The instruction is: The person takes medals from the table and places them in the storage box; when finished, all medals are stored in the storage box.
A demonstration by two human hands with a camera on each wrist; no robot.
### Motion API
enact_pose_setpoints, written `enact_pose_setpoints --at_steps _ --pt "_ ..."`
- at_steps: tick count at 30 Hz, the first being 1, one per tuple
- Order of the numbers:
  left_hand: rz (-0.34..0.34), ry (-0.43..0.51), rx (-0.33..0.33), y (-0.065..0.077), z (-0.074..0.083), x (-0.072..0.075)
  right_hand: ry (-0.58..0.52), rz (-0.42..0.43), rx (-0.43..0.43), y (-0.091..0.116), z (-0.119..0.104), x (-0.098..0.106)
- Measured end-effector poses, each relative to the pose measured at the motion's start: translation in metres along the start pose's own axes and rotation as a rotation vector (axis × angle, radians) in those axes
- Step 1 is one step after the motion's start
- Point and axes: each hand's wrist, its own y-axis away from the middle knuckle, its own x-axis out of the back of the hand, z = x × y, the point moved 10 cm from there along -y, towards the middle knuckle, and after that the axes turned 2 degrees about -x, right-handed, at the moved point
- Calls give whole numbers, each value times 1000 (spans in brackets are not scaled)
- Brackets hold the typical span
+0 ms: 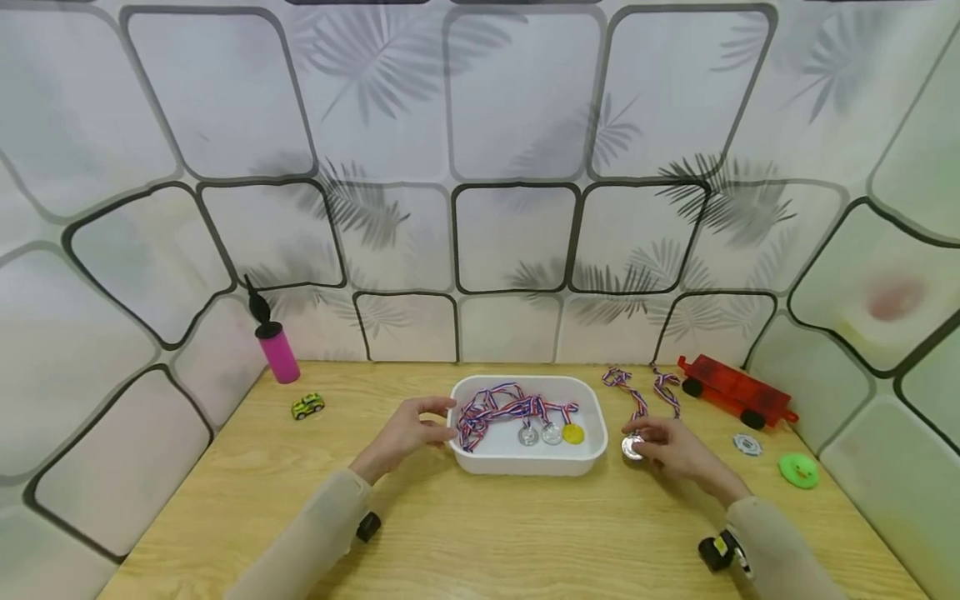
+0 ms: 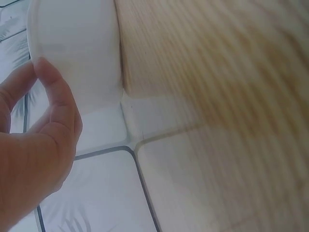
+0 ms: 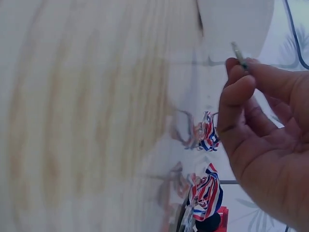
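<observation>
At the 9 o'clock end of a white tray (image 1: pixel 517 466), the left hand (image 1: pixel 405 432) touches the rim with thumb and fingers; whether they truly pinch it I cannot tell. The tray looks like stiff, light plastic, easiest to hold by that raised rim. Inside, tangled ribbons (image 1: pixel 498 408) run from 9 round to 12 o'clock, soft and limp, likely to snag on each other if 1 is pulled. From 6 to 4 o'clock lie 3 medals: a silver medal (image 1: pixel 528 436) at 6, a second silver medal (image 1: pixel 552 433) near 5 and a gold medal (image 1: pixel 573 433) near 4. Outside, just beyond the tray's 3 o'clock end, the right hand (image 1: pixel 667 446) pinches a third silver medal (image 1: pixel 627 449) between thumb and fingertips. It looks rigid and thin, probably light and hard to break, though its smooth faces could slip; the edge away from the ribbon seems a sound place to grip. Toward the tray's 2 o'clock, what appears to be its loose ribbon (image 1: pixel 618 378) trails over the table (image 1: pixel 487 533), a second loose ribbon (image 1: pixel 666 387) just beside it; either may drag or catch. Farther out stands a red toy wagon (image 1: pixel 738 393), its inside hard to make out.
</observation>
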Motion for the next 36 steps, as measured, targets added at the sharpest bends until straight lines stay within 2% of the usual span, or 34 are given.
enact_pose_setpoints --at_steps 9,15,22,31,36 --pt "-1 2 -2 -1 6 0 -196 72 81 -5 -19 15" --pt "-6 6 2 0 4 -1 -235 114 141 -7 -38 24" --pt "-5 0 4 0 3 -1 -200 129 266 -9 -67 36" --pt "-3 2 6 1 2 -2 -136 127 290 -12 -97 50" --pt "-3 2 -1 1 3 -2 -110 126 275 -12 -111 57"
